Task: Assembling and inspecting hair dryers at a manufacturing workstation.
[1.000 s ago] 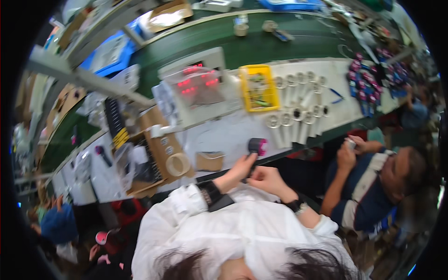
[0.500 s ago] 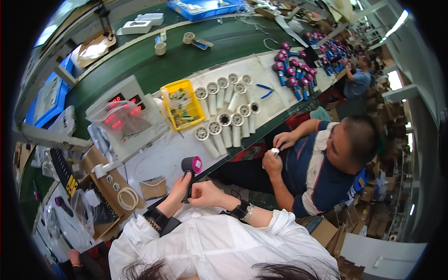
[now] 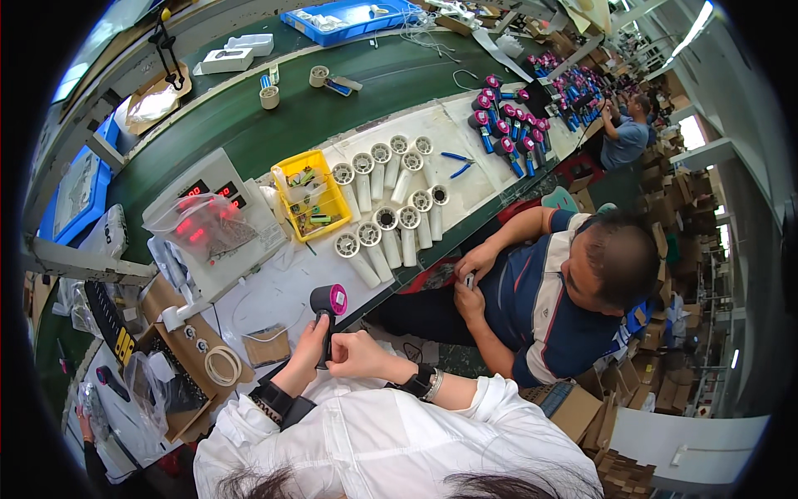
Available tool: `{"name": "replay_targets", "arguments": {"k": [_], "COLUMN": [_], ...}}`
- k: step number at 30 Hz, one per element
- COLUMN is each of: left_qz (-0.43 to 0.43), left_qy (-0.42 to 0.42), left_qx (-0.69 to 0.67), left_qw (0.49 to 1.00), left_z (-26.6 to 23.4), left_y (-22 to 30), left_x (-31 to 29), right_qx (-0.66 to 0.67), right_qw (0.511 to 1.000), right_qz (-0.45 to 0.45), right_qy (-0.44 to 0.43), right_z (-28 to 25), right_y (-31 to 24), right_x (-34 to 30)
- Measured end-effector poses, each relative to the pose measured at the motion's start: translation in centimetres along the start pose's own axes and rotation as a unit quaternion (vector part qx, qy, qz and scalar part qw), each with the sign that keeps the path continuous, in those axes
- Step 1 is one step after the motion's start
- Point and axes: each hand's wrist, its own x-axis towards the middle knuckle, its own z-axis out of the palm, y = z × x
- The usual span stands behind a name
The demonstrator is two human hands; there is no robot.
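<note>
My left hand (image 3: 307,348) is wrapped round the black handle of a hair dryer (image 3: 323,301). It has a dark round head with a pink end, which stands up above my fingers and faces right. My right hand (image 3: 361,356) is closed in a fist right beside the lower handle, and whatever its fingers pinch is hidden. Beyond my hands, several white hair dryer shells (image 3: 387,218) with round open heads lie in two rows on the bench.
A yellow bin (image 3: 342,218) holds small parts. Left of it stands a box with red displays (image 3: 199,200). An open carton (image 3: 184,416) lies at my left; blue pliers (image 3: 456,165) rest beyond the shells. A co-worker (image 3: 540,291) sits close at my right.
The whole view has shifted slightly. My left hand still grips the hair dryer, with my right fist against its handle. The co-worker's hands have lowered a little.
</note>
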Motion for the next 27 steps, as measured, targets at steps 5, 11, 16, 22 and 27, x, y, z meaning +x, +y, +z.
{"name": "replay_targets", "arguments": {"k": [5, 11, 16, 22, 27], "left_qz": [0.028, 0.059, 0.125, 0.186, 0.213], "left_qy": [-0.015, -0.138, -0.198, -0.283, -0.271], "left_qx": [0.033, -0.071, -0.142, -0.188, -0.196], "left_qw": [0.999, 0.986, 0.962, 0.922, 0.918], "left_z": [-0.3, -0.3, -0.1, 0.1, 0.4], "left_y": [0.0, 3.6, 8.5, 11.4, 11.5], "left_x": [0.0, -0.9, -4.3, -8.8, -9.8], "right_qx": [-0.044, -0.082, -0.053, 0.1, 0.138], "right_qw": [0.999, 0.992, 0.985, 0.95, 0.933], "right_qz": [-0.027, -0.081, -0.147, -0.228, -0.269], "right_qy": [0.01, 0.045, 0.071, 0.189, 0.196], "right_z": [0.0, -2.0, -4.1, -5.3, -4.8], "right_y": [-0.3, -4.2, -9.4, -11.0, -12.2], "right_x": [0.1, 0.7, 1.6, 1.8, 1.8]}}
